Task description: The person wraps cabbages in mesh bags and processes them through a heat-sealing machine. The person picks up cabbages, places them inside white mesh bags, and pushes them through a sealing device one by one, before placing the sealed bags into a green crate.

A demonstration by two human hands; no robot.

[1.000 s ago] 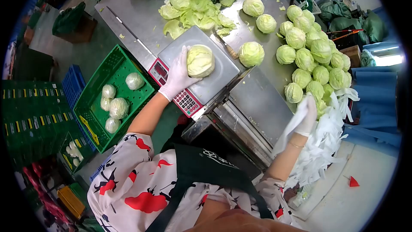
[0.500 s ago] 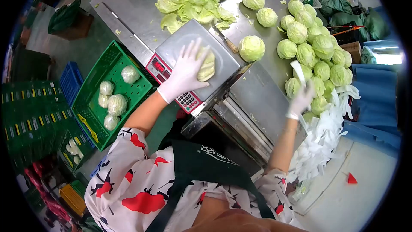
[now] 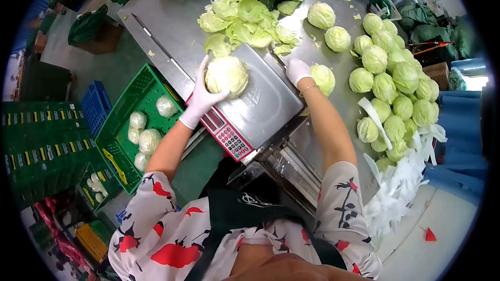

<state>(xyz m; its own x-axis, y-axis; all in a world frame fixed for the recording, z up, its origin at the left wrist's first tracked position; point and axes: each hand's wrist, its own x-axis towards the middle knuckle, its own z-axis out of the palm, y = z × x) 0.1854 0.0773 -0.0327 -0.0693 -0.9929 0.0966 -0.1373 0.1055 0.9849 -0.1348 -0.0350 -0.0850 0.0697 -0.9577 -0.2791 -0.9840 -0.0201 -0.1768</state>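
My left hand (image 3: 200, 96), in a white glove, grips a pale green cabbage (image 3: 227, 76) from its left side, thumb underneath and fingers along the far edge. The cabbage is over the left part of the scale's grey plate (image 3: 265, 101); whether it touches the plate cannot be told. Beyond the plate's right edge, my gloved right hand (image 3: 298, 71) closes on the handle of a knife, whose dark blade (image 3: 277, 58) points away to the upper left. The hand hides the handle. Close to that hand lies another cabbage (image 3: 323, 79).
Loose leaves (image 3: 245, 21) lie behind the scale. A heap of cabbages (image 3: 396, 78) covers the table's right side, with white strips (image 3: 390, 198) below it. A green crate (image 3: 125, 106) with several wrapped heads stands at left. A thin rod (image 3: 156, 41) juts over the table's left edge.
My left hand has gone from lying over the cabbage on the plate to gripping it, shifted left. My right hand has left the white strip by the heap and reached the knife.
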